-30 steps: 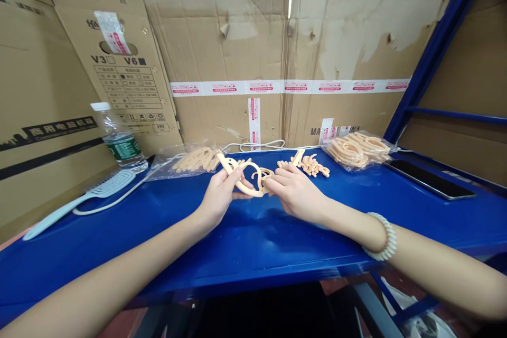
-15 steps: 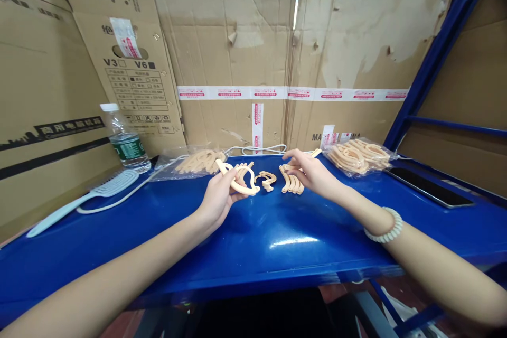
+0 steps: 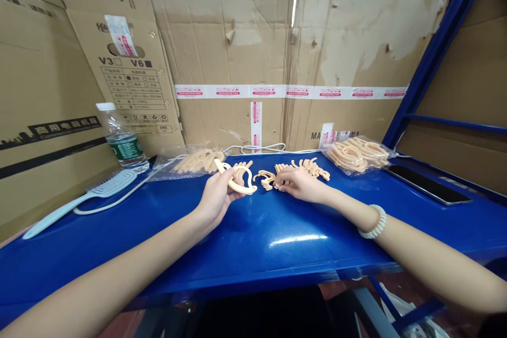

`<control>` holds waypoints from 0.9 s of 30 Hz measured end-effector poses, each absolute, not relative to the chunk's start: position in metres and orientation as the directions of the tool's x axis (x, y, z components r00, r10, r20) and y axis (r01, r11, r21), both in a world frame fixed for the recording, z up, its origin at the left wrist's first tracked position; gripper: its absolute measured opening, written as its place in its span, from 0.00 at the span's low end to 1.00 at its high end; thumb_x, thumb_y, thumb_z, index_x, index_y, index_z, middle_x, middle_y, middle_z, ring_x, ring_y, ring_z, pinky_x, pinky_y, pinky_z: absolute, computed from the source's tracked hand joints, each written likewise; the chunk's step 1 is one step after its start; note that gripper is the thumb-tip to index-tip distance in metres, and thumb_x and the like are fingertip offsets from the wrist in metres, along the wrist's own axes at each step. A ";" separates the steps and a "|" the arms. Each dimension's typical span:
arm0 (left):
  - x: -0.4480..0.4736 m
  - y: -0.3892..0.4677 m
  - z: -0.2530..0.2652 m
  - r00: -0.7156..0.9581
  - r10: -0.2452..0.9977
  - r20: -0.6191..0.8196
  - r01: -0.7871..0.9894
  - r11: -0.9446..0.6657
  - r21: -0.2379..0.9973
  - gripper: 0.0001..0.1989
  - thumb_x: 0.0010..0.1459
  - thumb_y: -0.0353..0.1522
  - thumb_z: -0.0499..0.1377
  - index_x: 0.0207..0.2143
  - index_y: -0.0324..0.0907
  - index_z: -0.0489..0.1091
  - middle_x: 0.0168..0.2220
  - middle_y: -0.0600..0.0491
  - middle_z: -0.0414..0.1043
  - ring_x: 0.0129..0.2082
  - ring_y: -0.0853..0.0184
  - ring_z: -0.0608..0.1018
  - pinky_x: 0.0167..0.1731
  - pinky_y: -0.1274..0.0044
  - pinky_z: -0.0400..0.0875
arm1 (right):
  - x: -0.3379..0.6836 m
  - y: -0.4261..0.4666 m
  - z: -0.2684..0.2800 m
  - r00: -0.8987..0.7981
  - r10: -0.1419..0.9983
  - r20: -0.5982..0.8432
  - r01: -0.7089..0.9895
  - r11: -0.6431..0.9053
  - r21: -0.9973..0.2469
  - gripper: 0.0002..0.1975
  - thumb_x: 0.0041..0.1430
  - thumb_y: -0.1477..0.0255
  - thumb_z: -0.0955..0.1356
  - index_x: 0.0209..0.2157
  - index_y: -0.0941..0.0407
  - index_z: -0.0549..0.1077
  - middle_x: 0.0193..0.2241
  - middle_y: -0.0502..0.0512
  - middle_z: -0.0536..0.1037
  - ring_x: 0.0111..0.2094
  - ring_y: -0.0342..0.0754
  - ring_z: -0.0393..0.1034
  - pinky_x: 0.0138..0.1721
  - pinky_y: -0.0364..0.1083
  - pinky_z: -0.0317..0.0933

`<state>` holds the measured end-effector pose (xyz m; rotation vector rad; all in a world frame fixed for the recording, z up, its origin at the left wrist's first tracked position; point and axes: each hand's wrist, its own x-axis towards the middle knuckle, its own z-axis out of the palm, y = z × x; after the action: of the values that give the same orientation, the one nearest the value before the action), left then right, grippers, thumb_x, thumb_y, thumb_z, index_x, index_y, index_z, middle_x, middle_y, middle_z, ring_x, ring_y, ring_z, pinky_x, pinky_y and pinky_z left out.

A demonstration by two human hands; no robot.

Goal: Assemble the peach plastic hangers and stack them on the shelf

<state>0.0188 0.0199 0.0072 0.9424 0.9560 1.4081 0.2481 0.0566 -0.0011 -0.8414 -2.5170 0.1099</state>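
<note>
Over the blue desk, the left hand pinches a beige frame; the right hand curls at small pieces, its grip hidden from me.

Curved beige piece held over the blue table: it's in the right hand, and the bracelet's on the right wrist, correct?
Not quite: the head view shows the curved beige piece in the left hand. The bracelet is on the right wrist.

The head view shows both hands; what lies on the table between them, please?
Between left hand and right hand, the head view shows small curved beige pieces.
</note>
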 end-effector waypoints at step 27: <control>0.026 0.009 0.006 0.289 0.937 0.194 -0.046 -0.189 0.981 0.13 0.49 0.32 0.63 0.39 0.40 0.74 0.30 0.49 0.75 0.25 0.62 0.77 0.27 0.71 0.74 | 0.231 0.012 0.014 -0.654 0.396 0.645 0.472 0.880 -0.062 0.09 0.62 0.69 0.65 0.39 0.56 0.75 0.55 0.63 0.63 0.56 0.56 0.58 0.54 0.60 0.57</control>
<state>0.0256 0.0092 0.0059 1.4619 0.8753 1.1286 0.2307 0.0122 0.0139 -0.6220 -2.3617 -0.1443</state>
